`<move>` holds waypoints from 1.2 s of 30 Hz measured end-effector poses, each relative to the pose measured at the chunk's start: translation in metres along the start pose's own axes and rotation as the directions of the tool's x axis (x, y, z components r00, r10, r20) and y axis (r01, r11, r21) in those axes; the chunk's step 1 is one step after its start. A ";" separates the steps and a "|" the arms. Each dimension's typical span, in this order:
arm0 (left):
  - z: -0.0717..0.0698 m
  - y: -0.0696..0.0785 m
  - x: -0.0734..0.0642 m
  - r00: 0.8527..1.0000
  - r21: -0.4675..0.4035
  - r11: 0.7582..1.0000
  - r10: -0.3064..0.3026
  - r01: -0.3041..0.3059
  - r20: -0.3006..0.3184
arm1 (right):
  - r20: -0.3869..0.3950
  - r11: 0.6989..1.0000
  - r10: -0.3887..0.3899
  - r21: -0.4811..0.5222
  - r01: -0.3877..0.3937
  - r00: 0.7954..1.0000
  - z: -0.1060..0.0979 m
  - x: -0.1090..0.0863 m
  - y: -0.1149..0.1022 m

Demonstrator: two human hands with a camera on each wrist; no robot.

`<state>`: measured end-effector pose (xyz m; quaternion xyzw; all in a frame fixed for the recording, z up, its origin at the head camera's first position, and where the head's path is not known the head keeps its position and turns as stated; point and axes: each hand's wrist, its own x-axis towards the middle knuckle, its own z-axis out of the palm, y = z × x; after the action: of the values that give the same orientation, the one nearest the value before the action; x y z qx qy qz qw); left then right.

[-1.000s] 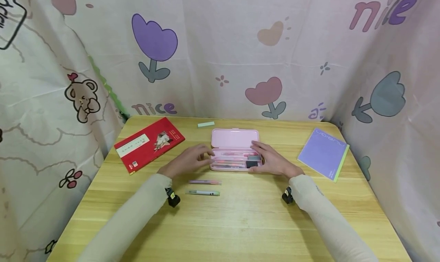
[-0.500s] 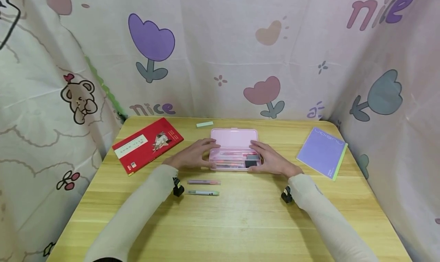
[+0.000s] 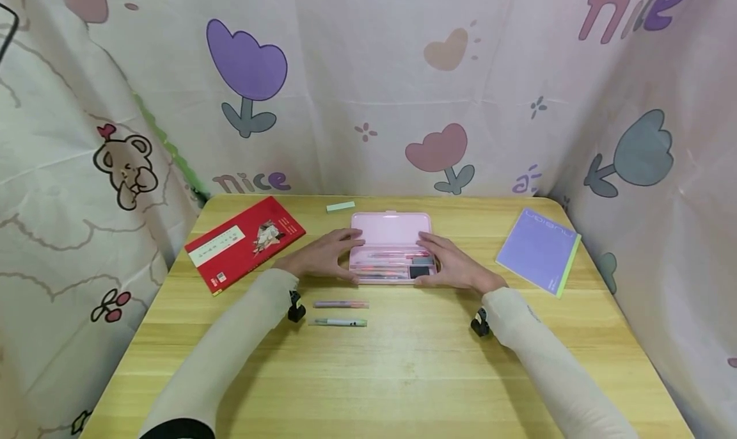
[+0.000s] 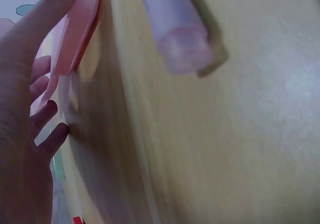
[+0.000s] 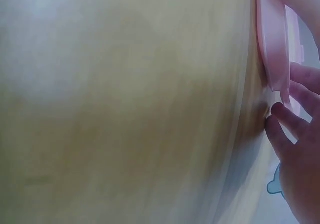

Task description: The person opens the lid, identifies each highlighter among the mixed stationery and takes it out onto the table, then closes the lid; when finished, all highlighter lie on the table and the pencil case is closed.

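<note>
A pink pencil case [image 3: 391,229] lies with its lid laid back on the table, pens and dark blocks in its tray. My left hand [image 3: 319,257] holds its left end, thumb at the front edge and fingers toward the hinge. At the right end, my right hand [image 3: 459,265] grips it the same way. Both wrist views show the case's side wall [image 4: 79,31] between thumb and fingers, with the lower fingers spread near the tabletop. In front of the case lie a purple pen [image 3: 341,304] and a pale green-and-white pen [image 3: 340,322], side by side.
A red book [image 3: 242,247] lies at the left and a purple notebook [image 3: 538,252] at the right. Behind the case, near the back edge, is a small light green strip [image 3: 341,207]. Patterned cloth [image 3: 357,93] hangs beyond the table.
My left hand has moved right and spread its thumb and fingers around the left end of the pencil case. The right hand stays at the other end.
</note>
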<state>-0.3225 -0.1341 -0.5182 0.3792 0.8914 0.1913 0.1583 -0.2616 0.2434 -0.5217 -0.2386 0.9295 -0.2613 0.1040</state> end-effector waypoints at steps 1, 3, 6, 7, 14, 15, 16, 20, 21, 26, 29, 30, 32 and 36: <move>0.000 0.000 0.000 1.000 0.008 1.000 0.005 -0.005 -0.008 | 0.001 1.000 0.000 -0.001 0.000 1.000 -0.001 0.000 0.000; 0.000 0.000 0.000 1.000 0.019 1.000 0.015 -0.014 -0.023 | 0.001 1.000 -0.003 -0.001 0.003 1.000 -0.002 0.000 -0.001; 0.000 0.000 0.001 0.999 0.037 0.999 0.026 -0.024 -0.041 | 0.000 1.000 -0.010 -0.005 0.010 1.000 -0.002 0.000 -0.002; 0.000 0.000 0.001 0.999 0.047 0.999 0.028 -0.026 -0.047 | -0.002 1.000 -0.013 -0.006 0.013 1.000 -0.002 0.000 -0.003; 0.000 0.001 -0.001 0.997 0.119 0.992 0.045 -0.036 -0.067 | -0.024 1.000 -0.020 -0.018 0.019 1.000 -0.002 0.001 -0.004; 0.000 0.002 -0.001 0.996 0.122 0.992 0.051 -0.042 -0.071 | -0.027 1.000 -0.021 -0.019 0.020 0.999 -0.002 0.001 -0.004; 0.000 0.002 -0.001 0.996 0.127 0.991 0.054 -0.044 -0.073 | -0.029 1.000 -0.022 -0.020 0.021 0.999 -0.002 0.001 -0.004; 0.001 0.003 -0.001 0.994 0.134 0.989 0.070 -0.059 -0.083 | -0.035 0.999 -0.026 -0.019 0.026 0.999 -0.002 0.001 -0.004; 0.001 0.003 -0.001 0.994 0.132 0.989 0.073 -0.062 -0.084 | -0.034 0.999 -0.026 -0.019 0.026 0.999 -0.001 0.001 -0.003; 0.002 0.001 -0.001 0.994 0.117 0.990 0.081 -0.073 -0.069 | -0.035 0.999 -0.030 -0.020 0.029 0.999 0.000 0.003 -0.002; 0.002 0.000 0.000 0.995 0.097 0.992 0.082 -0.077 -0.049 | -0.038 0.999 -0.039 -0.022 0.038 0.999 0.000 0.004 -0.002; 0.002 0.000 0.000 0.996 0.093 0.993 0.081 -0.076 -0.045 | -0.039 0.999 -0.042 -0.021 0.041 0.998 0.000 0.004 -0.003; 0.002 -0.001 0.000 0.996 0.093 0.993 0.081 -0.077 -0.041 | -0.038 0.999 -0.045 -0.021 0.044 0.998 0.000 0.004 -0.003; 0.002 -0.001 0.001 0.995 0.104 0.991 0.090 -0.085 -0.049 | -0.034 0.999 -0.046 -0.019 0.045 0.998 -0.001 0.003 -0.003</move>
<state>-0.3230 -0.1334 -0.5203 0.4203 0.8864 0.1624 0.1061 -0.2630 0.2404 -0.5192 -0.2562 0.9278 -0.2593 0.0798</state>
